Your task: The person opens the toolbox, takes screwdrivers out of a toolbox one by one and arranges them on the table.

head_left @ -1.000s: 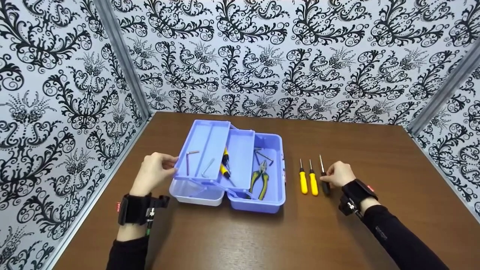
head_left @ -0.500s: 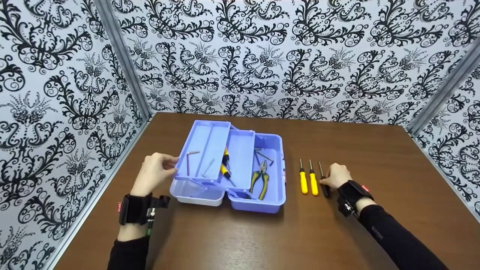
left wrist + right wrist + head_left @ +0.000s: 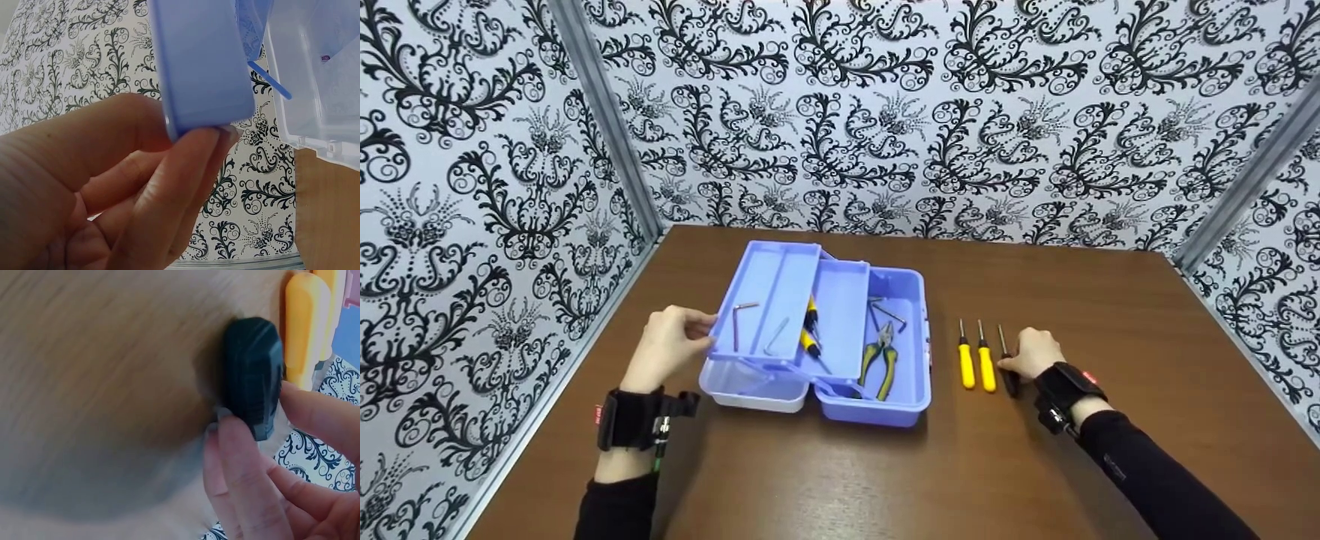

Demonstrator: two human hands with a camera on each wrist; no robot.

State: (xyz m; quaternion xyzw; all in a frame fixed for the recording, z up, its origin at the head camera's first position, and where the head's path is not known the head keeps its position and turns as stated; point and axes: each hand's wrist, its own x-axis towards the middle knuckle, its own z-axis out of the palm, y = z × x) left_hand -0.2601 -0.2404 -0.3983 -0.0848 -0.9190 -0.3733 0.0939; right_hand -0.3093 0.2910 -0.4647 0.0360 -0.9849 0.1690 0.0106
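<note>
With thumb and fingers, my left hand (image 3: 666,341) pinches the outer edge of the upper tray (image 3: 205,67) of a purple toolbox (image 3: 874,412), which stands spread out. Two hex keys (image 3: 736,326) lie in that tray. On the table to the right, my right hand (image 3: 1035,351) pinches a black-handled screwdriver (image 3: 253,371) between thumb and fingers, its shaft pointing away from me. Left of it lie two yellow-handled screwdrivers (image 3: 986,367), side by side. Pliers (image 3: 879,360) with green-and-black handles rest in the toolbox's deep compartment.
More yellow-and-black screwdrivers (image 3: 811,343) show in the gap between the trays. Several hex keys (image 3: 889,312) lie behind the pliers. The translucent lid (image 3: 754,390) is folded out under the upper tray. Patterned walls (image 3: 885,112) close off the back and sides of the brown table (image 3: 840,480).
My right hand has shifted slightly left and toward me, and the black screwdriver's tip has come a little nearer. The left hand holds the tray edge as before.
</note>
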